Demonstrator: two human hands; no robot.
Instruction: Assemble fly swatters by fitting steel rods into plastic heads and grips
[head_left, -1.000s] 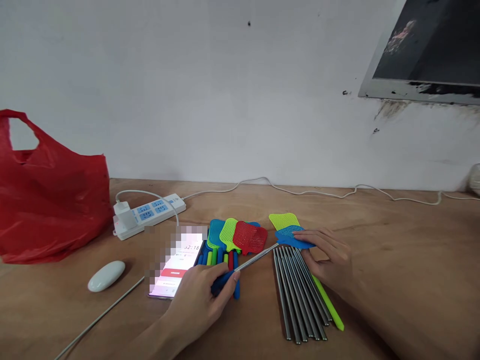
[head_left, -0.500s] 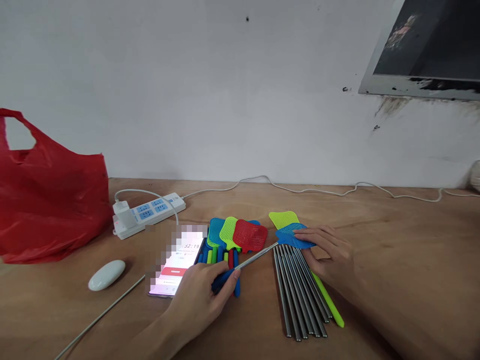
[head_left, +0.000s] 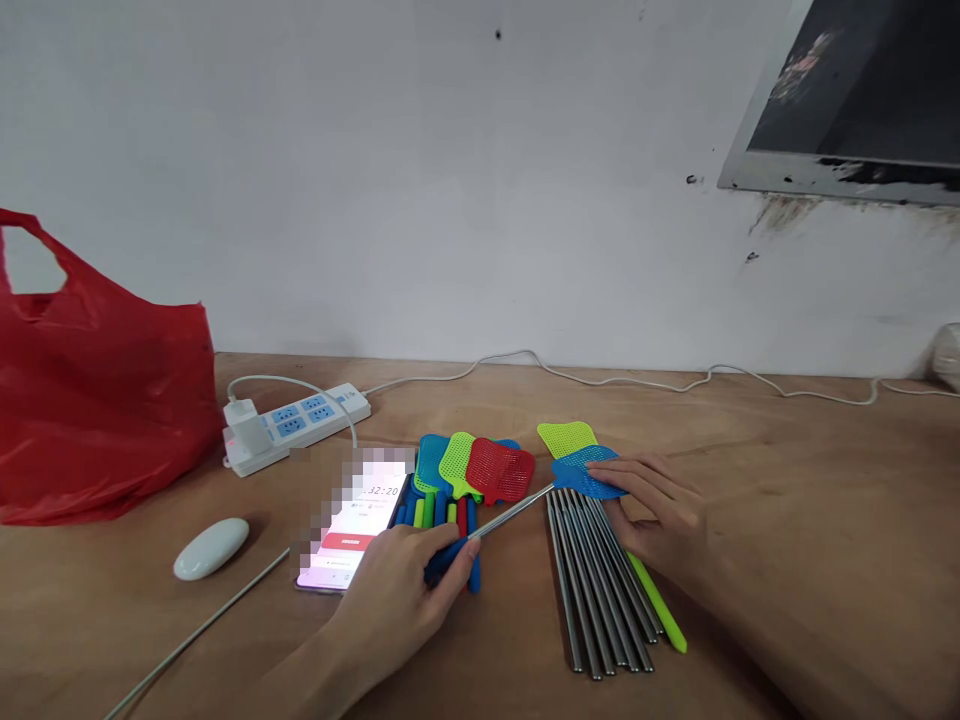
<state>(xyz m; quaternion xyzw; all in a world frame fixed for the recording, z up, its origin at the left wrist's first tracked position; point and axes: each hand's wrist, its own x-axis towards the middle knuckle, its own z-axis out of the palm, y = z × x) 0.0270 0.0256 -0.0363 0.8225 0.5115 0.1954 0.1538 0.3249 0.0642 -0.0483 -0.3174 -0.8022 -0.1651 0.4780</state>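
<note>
Left hand: near centre of tabletop, grip closed on blue handle of one fly swatter; thumb + fingers wrapped round it.
Held swatter: metal rod runs up-right from the handle to a blue mesh head.
Right hand: flat, fingers spread, holding nothing; fingertips touch the blue head's right edge, palm lies over the far end of the rod bundle.
Rod bundle: bare metal rods side by side, right of centre, running near-far.
Green swatter: head just behind the blue one; its handle sticks out along the bundle's right side.
Swatter pile: blue, green, red heads overlapping, just left of the held rod.
Phone: screen lit, left of pile, touching left hand.
Far left: red plastic bag, power strip, white oval mouse.
</note>
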